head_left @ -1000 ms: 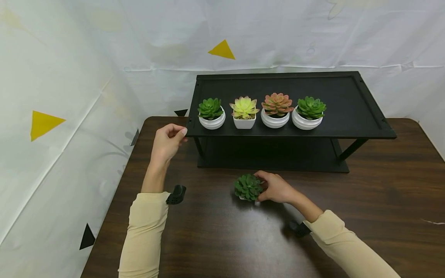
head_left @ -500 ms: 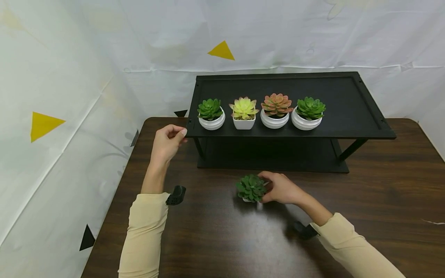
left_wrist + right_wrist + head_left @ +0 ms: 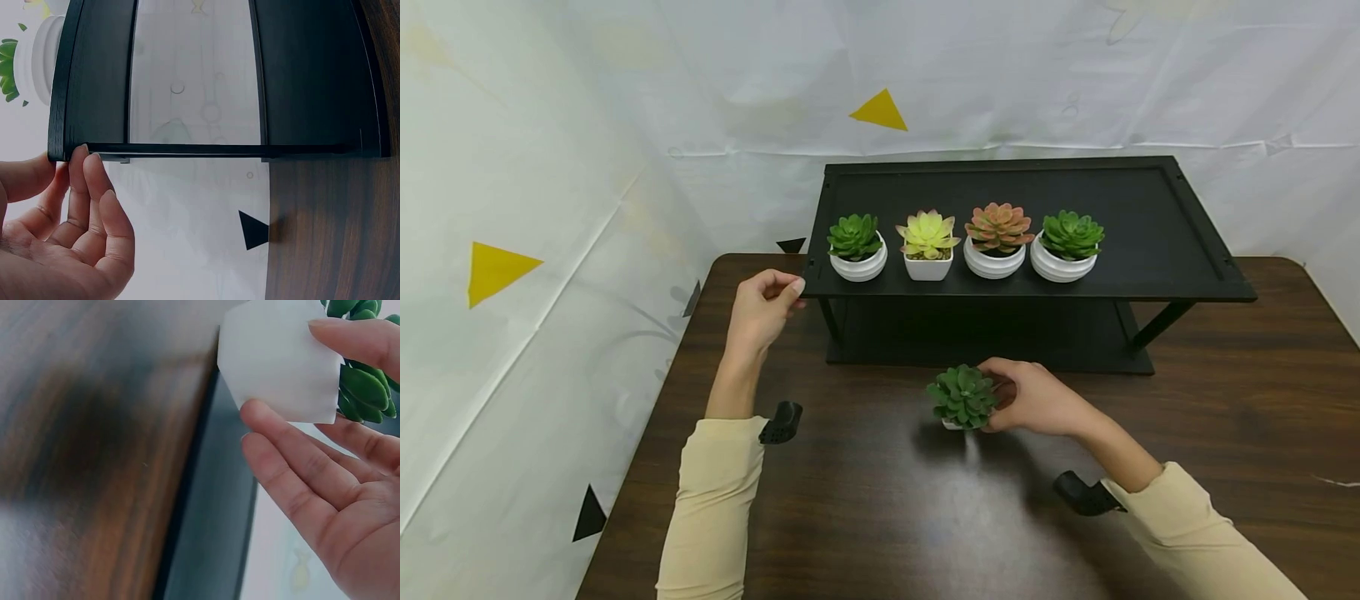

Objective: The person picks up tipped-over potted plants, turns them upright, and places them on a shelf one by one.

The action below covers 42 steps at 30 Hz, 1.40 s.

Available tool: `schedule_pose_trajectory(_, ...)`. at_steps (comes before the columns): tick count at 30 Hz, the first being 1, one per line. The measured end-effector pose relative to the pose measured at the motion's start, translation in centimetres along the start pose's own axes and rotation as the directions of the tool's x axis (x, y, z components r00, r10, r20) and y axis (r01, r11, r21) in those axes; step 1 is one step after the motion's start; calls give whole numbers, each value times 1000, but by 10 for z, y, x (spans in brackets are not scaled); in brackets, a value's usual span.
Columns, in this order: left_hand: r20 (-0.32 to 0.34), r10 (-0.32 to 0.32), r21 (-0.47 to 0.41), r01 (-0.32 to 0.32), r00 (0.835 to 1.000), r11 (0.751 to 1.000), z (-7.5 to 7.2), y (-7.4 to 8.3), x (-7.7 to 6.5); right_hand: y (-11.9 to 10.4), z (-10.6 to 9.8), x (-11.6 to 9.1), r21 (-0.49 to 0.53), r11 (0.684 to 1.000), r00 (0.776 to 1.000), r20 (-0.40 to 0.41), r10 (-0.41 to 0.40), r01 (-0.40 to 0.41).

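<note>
My right hand [image 3: 1030, 398] grips a green potted succulent [image 3: 964, 395] in front of the black two-tier shelf [image 3: 1150, 225]. In the right wrist view its white angular pot [image 3: 281, 362] sits between thumb and fingers, raised over the tabletop. My left hand [image 3: 762, 307] pinches the front left corner of the shelf's upper board, thumb on one face and fingertips on the other in the left wrist view. Along that board stand a green succulent [image 3: 854, 247], a yellow one [image 3: 928, 243] in a square pot, a reddish one [image 3: 997, 240] and another green one [image 3: 1067, 245].
The shelf's lower board [image 3: 985, 333] lies close over the brown wooden table [image 3: 865, 500]. White sheeting [image 3: 760, 75] with yellow and black triangles hangs behind and to the left. A small dark wrist device [image 3: 781, 422] sits at each sleeve cuff.
My right hand has lifted the succulent off the table and carried it a little to the right and toward the shelf. The left hand stays on the shelf corner.
</note>
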State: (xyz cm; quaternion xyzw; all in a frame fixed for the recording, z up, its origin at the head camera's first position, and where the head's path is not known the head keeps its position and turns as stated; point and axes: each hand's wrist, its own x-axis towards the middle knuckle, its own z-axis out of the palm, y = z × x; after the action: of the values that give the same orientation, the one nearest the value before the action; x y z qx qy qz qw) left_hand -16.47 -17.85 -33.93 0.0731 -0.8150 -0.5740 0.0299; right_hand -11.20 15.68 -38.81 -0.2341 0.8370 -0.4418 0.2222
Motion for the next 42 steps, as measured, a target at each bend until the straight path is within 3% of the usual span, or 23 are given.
schedule_pose_trajectory(11, 10, 3, 2, -3, 1000, 1000, 0, 1, -1, -13, -32, -18, 4, 999, 999, -14, 48, -48)
schedule_pose_trajectory(20, 12, -5, -5, 6, 1000, 1000, 1, 1, -1, -18, -56, -33, 89, 991, 994, -23, 105, -103)
schedule_pose_trajectory(32, 10, -11, -4, 11, 1000, 1000, 0, 1, -1, -25, -92, -55, 102, 984, 982, -109, 155, -144)
schedule_pose_trajectory(37, 12, -13, -5, 13, 1000, 1000, -1, 2, -1, -26, -108, -63, 69, 985, 974, -150, 167, -159)
schedule_pose_trajectory(42, 12, -12, -5, 12, 1000, 1000, 0, 2, -1, -26, -126, -70, -30, 985, 968, -194, 160, -169)
